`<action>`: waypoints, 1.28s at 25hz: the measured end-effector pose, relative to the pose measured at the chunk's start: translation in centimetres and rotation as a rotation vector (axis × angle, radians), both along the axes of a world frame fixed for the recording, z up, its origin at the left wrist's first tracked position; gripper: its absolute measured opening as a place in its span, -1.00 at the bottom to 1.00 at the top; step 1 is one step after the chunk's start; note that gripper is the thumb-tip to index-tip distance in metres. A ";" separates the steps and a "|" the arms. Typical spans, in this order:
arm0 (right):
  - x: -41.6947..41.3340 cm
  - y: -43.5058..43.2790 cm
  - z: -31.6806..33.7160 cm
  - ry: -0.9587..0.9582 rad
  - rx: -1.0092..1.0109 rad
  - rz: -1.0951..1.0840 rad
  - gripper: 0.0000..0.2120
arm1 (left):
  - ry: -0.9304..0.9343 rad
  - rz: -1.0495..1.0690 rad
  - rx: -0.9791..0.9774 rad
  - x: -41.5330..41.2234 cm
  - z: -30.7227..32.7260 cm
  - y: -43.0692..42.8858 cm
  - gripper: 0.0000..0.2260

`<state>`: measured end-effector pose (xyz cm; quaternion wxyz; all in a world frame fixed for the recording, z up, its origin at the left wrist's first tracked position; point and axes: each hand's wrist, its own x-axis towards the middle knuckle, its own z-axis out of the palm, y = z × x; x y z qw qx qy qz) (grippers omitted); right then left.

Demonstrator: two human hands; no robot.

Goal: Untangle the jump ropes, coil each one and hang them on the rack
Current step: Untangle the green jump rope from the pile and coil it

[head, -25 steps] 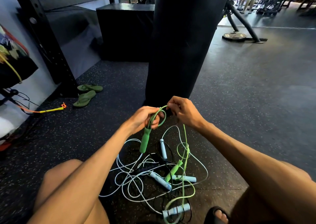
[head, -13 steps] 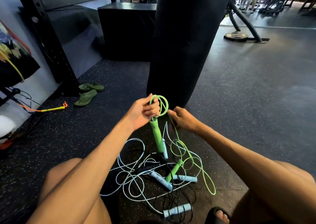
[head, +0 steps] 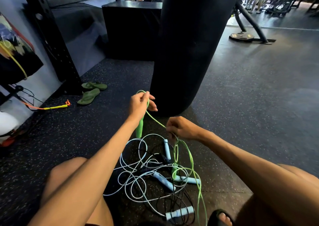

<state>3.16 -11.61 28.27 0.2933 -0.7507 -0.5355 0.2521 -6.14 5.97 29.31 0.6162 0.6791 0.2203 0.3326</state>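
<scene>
A tangle of jump ropes [head: 146, 172] lies on the floor between my knees: pale blue cords with blue handles [head: 163, 181], thin black cord and a green rope [head: 191, 158]. My left hand [head: 140, 105] holds a small green coil with one green handle [head: 139, 127] hanging below it. A stretch of green cord runs from there down to my right hand [head: 181, 128], which pinches it just above the pile. The second green handle [head: 174, 171] lies in the tangle. A black perforated rack upright [head: 51, 36] stands at the far left.
A black punching bag [head: 186, 44] hangs right behind my hands. Green flip-flops [head: 89, 93] and a yellow-orange rope handle [head: 55, 107] lie on the floor at left. A black box [head: 131, 29] stands behind. My sandalled foot [head: 220, 217] is at the bottom edge.
My right hand dropped from beside the left hand down toward the pile, drawing out green cord. My left hand stays raised with the coil and the hanging handle.
</scene>
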 end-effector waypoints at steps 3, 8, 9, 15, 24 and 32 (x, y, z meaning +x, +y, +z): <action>-0.2 0.1 1.5 -0.040 0.109 -0.043 -0.85 | 0.235 -0.117 0.267 -0.1 -0.7 -0.6 -0.70; 0.6 0.2 2.8 -0.211 0.229 -0.142 -0.85 | 0.485 -0.401 0.278 -0.5 -0.4 -2.2 -0.66; 0.7 0.1 3.0 -0.240 0.233 -0.146 -0.86 | 0.501 -0.449 0.211 -0.5 -0.2 -2.7 -0.64; 1.4 -0.1 3.1 -0.281 0.198 -0.178 -0.85 | 0.499 -0.652 -0.115 -0.7 0.3 -3.4 -0.61; 1.4 0.1 0.4 -0.281 0.178 -0.180 -0.86 | 0.229 -0.557 -0.460 -1.0 0.8 -2.2 -0.58; 0.3 0.6 -0.4 0.111 0.031 -0.298 -0.79 | 0.130 -0.524 -0.588 -1.1 1.2 -1.7 -0.65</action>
